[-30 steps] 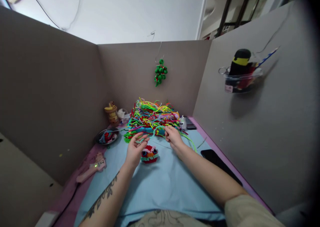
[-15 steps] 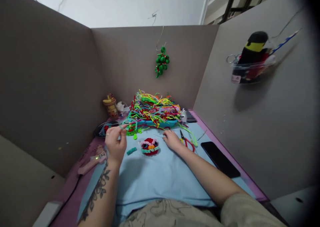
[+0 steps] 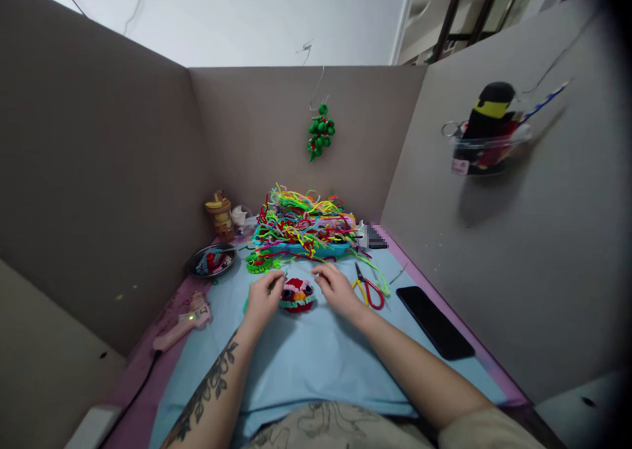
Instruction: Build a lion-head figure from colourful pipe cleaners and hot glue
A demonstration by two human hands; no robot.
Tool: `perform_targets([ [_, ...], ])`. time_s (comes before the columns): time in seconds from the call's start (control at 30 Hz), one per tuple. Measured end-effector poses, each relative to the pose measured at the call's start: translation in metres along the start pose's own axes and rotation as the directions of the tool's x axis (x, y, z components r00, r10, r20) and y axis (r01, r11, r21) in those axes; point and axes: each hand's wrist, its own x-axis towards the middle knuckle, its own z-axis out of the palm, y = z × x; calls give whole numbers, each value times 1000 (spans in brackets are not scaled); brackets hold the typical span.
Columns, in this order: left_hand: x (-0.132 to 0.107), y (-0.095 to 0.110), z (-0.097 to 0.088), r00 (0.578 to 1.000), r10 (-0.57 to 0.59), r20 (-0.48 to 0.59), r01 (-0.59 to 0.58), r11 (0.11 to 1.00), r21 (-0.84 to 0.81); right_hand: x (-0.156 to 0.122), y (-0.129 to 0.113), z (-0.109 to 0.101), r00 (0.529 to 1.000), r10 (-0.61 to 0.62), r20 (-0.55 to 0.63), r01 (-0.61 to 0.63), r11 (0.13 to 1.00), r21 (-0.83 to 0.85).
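My left hand (image 3: 264, 297) is closed in a pinch, with a bit of teal pipe cleaner (image 3: 285, 273) showing at the fingertips. Across from it, my right hand (image 3: 338, 290) has its thumb and fingers pressed together; something thin and pale may be between them, too small to name. Between and just below the hands sits a round red fuzzy owl-like figure (image 3: 297, 295) with dark eyes, an orange beak and teal and pink trim. The left hand partly covers its left edge. Red-and-yellow-handled pliers (image 3: 368, 288) lie to the right of my right hand.
A blue tray (image 3: 336, 249) heaped with colourful pipe cleaners stands behind, beside a green fuzzy frog-like piece (image 3: 259, 263). Left are a dark bowl (image 3: 190, 264) and a pink glue gun (image 3: 182, 324) with a cord. A black phone (image 3: 434, 322) lies right. Grey partitions (image 3: 257, 126) enclose the table.
My left hand has come down and to the right, close to the red figure and my right hand. The right hand has stayed nearly in place. The view has tilted slightly.
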Motion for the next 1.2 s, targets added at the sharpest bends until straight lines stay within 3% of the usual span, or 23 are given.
perform_targets([
  [0.17, -11, 9, 6, 988, -83, 127, 114, 958, -265, -13, -35, 5, 998, -60, 18, 54, 969, 240],
  [0.37, -20, 16, 11, 966, -2, 260, 58, 976, -211, -16, -28, 12, 997, 51, -54, -30, 939, 341],
  [0.53, -21, 12, 14, 970, 17, 244, 17, 990, -138, -18, -20, 18, 996, 80, -36, -58, 907, 417],
  [0.7, -21, 11, 15, 972, 5, 236, 25, 992, -127, -19, -18, 22, 988, 154, -15, -137, 911, 388],
  [1.2, -21, 9, 17, 965, 27, 259, 8, 991, -132, -19, -9, 27, 990, 123, 67, -140, 837, 528],
])
